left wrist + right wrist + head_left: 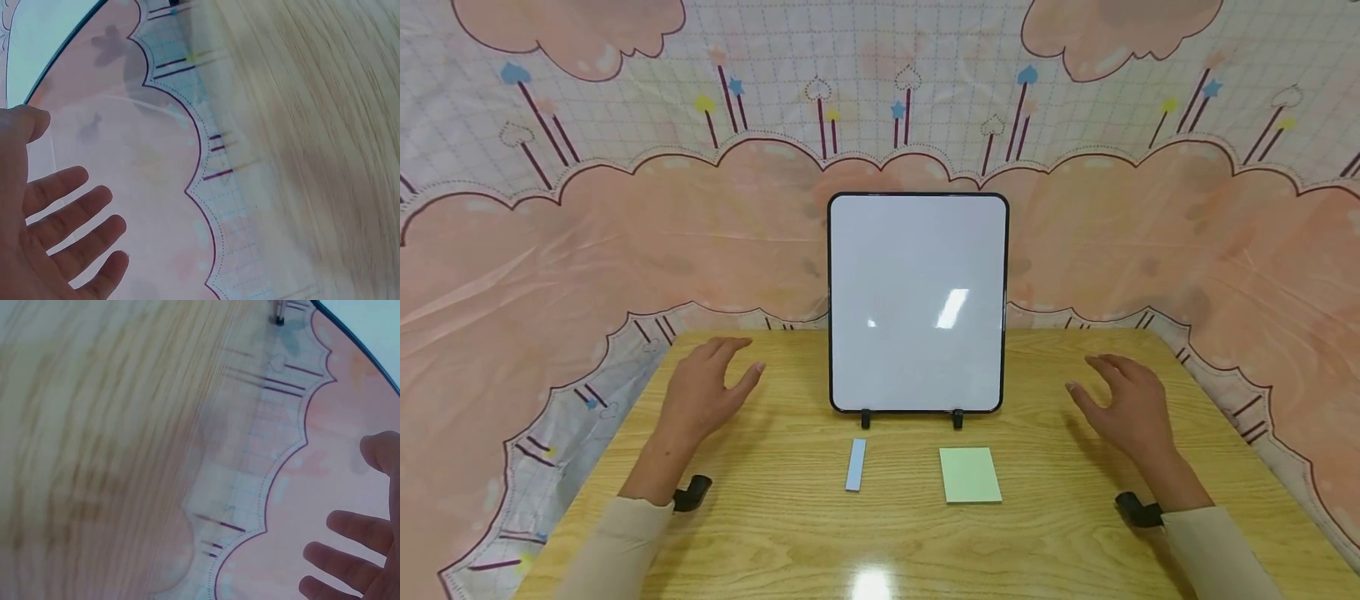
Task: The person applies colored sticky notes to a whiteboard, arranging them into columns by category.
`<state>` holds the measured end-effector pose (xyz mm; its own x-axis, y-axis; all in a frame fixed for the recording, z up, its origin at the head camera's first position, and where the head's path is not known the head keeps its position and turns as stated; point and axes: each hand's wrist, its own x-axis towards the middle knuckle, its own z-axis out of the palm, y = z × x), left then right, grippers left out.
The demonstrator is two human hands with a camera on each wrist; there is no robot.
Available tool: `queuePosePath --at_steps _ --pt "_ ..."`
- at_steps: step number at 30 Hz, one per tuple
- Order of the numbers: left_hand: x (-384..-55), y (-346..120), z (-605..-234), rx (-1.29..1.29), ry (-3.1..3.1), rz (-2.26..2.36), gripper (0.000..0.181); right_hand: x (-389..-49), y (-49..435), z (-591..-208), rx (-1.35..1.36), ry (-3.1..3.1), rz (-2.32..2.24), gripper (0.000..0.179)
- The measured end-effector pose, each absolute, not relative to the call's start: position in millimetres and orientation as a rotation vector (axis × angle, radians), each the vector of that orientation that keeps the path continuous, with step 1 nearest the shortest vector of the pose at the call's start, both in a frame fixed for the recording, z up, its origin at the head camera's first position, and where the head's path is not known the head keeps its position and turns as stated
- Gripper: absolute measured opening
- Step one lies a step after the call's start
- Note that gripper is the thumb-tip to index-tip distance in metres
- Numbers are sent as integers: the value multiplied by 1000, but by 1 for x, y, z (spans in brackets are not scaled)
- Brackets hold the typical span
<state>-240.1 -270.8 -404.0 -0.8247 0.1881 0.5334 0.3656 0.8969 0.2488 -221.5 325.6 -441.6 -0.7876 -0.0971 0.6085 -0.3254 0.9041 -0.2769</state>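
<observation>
My left hand (703,387) hovers over the left part of the table, fingers spread and holding nothing; the left wrist view shows its fingers (81,212) apart. On the other side my right hand (1127,408) is held in the same way, its loosely bent fingers (350,550) around nothing. Between the hands, a whiteboard (917,275) with a black frame stands upright at the back. In front of it lie a narrow light-blue strip (855,465) and, to the right, a pad of pale green sticky notes (971,475). Neither hand touches them.
The wooden table (775,517) runs back to a patterned cloth (730,225) that hangs behind and along both sides. Small black feet (957,418) hold up the whiteboard's lower edge. A black wrist camera (692,493) sits on the left wrist, another (1138,510) on the right.
</observation>
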Motion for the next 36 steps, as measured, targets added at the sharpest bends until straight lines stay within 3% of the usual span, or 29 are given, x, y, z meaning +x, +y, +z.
queuePosePath --at_steps 36 --pt "-234 -238 -410 -532 -2588 -542 45 -225 301 -445 489 -2366 526 47"
